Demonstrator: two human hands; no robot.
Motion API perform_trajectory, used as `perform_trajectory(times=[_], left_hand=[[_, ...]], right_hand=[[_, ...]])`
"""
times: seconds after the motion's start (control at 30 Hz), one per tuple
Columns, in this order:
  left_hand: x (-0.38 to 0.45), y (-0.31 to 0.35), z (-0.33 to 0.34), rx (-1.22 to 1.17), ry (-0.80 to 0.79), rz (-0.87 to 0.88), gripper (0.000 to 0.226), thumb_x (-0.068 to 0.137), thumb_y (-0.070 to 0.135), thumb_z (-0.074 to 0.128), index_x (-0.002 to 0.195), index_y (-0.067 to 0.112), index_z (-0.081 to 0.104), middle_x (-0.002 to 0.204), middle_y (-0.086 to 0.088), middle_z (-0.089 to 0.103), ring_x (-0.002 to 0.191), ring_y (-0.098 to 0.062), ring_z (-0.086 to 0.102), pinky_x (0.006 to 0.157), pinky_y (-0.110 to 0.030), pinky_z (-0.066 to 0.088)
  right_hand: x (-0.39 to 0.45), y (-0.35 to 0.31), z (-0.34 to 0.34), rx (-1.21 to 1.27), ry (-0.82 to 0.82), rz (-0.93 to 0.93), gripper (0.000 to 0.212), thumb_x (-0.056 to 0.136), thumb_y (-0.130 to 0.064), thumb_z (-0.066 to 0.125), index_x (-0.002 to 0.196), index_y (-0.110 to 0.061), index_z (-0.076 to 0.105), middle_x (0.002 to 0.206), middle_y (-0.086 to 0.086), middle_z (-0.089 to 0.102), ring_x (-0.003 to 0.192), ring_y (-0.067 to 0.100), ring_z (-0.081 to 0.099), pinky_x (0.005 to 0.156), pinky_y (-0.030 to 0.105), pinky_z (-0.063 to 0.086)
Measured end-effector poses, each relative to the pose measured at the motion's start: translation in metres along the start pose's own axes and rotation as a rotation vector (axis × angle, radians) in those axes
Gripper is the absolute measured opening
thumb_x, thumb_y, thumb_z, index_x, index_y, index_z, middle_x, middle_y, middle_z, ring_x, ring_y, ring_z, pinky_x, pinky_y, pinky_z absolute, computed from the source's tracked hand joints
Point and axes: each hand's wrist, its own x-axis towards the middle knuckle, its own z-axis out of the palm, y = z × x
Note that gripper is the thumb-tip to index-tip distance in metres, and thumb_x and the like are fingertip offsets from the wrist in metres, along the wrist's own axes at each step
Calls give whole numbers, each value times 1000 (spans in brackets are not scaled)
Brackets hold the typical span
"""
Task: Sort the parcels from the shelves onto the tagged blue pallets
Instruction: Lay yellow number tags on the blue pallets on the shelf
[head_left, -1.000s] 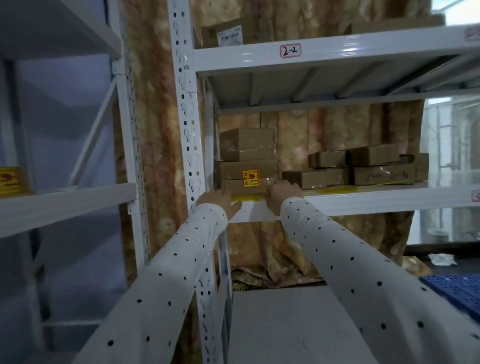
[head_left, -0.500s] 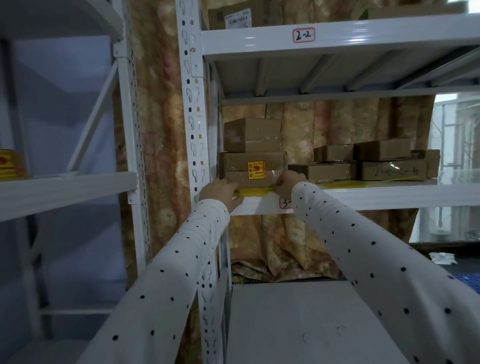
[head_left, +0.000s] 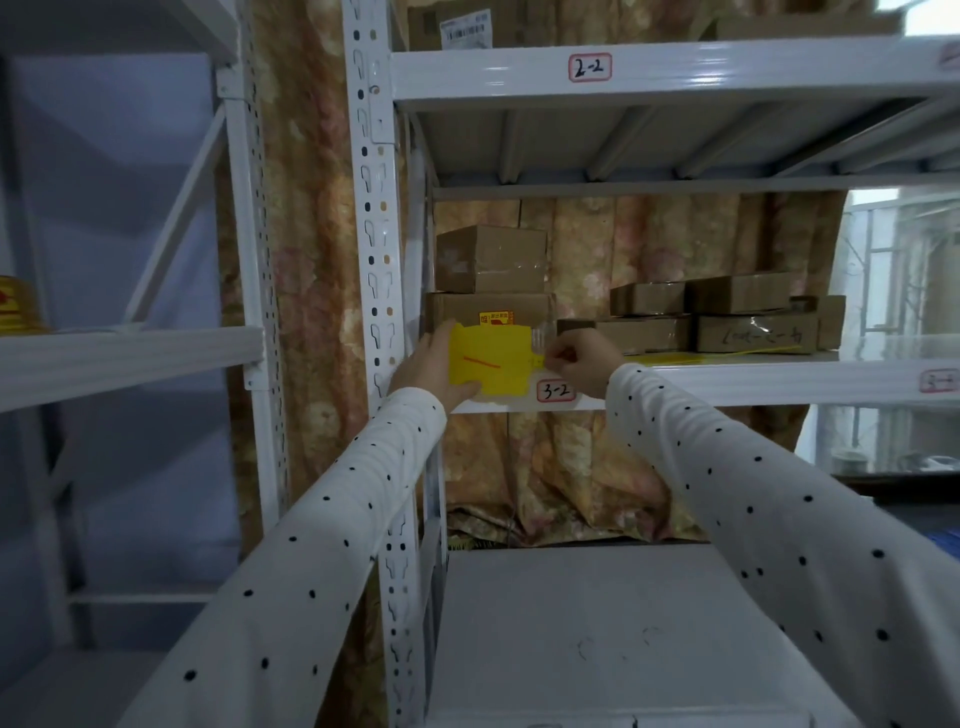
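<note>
White steel racking fills the view, backed by a floral curtain (head_left: 322, 291), with shelf beams tagged 2-2 (head_left: 589, 67) and 3-2 (head_left: 556, 391). At the front lip of the 3-2 shelf (head_left: 727, 382) the person holds a flat yellow parcel (head_left: 491, 364), thin like a mailer, bright yellow with a short red stroke on its face, its long axis running left to right along the beam. The left hand (head_left: 431, 369) grips its left end, thumb curled under the lower edge, while the right hand (head_left: 579, 364) pinches its right end between thumb and fingertips, so the parcel spans the gap between both hands. Just behind it stands a stack of brown cartons (head_left: 491, 283); more flat cartons (head_left: 727, 322) lie to the right. Judging by this, drawing it straight toward the body would free it
</note>
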Motion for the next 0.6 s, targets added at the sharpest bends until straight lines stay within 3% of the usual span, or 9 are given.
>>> perform_trajectory(times=[0.1, 0.23, 0.33, 0.43, 0.47, 0.53, 0.6], left_hand=[[-4, 13, 8, -242, 7, 12, 96, 75, 29, 78, 150, 20, 19, 148, -5, 34, 131, -28, 43, 105, -44, 41], [-14, 34, 30, -509, -35, 6, 86, 78, 20, 77, 147, 18, 25, 143, -7, 43, 126, -28, 47, 103, -46, 42], [-23, 52, 60, -658, -82, -1, 59, 87, 12, 65, 139, 12, 37, 130, -13, 56, 117, -31, 55, 98, -49, 46], [-37, 85, 86, -760, -105, -53, 37, 92, 5, 58, 127, 0, 48, 118, -16, 61, 107, -29, 59, 87, -33, 51], [-43, 97, 94, -797, -115, -57, 34, 91, 4, 58, 124, -3, 51, 115, -16, 61, 104, -29, 60, 81, -29, 50], [-56, 119, 114, -873, -128, -58, 32, 90, -1, 58, 121, -7, 52, 114, -24, 62, 104, -35, 61, 79, -31, 48], [-70, 142, 137, -960, -167, -82, 32, 89, -6, 57, 120, -11, 50, 115, -29, 62, 101, -37, 62, 75, -28, 48]], right_hand=[[-12, 10, -14, 22, 24, -2, 19, 93, -12, 56, 104, -1, 67, 101, 11, 65, 93, 21, 58, 79, 28, 44], [-35, 30, -35, 28, 69, 18, 16, 92, -9, 57, 98, 2, 68, 99, 15, 66, 92, 24, 58, 86, 34, 48], [-59, 49, -51, -2, 82, 64, 16, 90, -7, 57, 97, 4, 67, 92, 12, 64, 86, 19, 55, 75, 25, 41], [-87, 75, -67, -103, 130, 155, 13, 89, -12, 60, 96, -6, 69, 101, 10, 67, 96, 22, 59, 87, 34, 47], [-100, 85, -73, -218, 218, 191, 15, 88, -15, 60, 99, -11, 68, 107, 8, 65, 104, 25, 57, 92, 38, 44], [-133, 104, -82, -408, 568, 266, 24, 84, -15, 61, 107, -10, 64, 113, 10, 61, 110, 32, 52, 93, 40, 38], [-175, 122, -85, -247, 952, 390, 24, 80, -11, 60, 103, -4, 61, 105, 14, 61, 100, 31, 55, 87, 38, 39]])
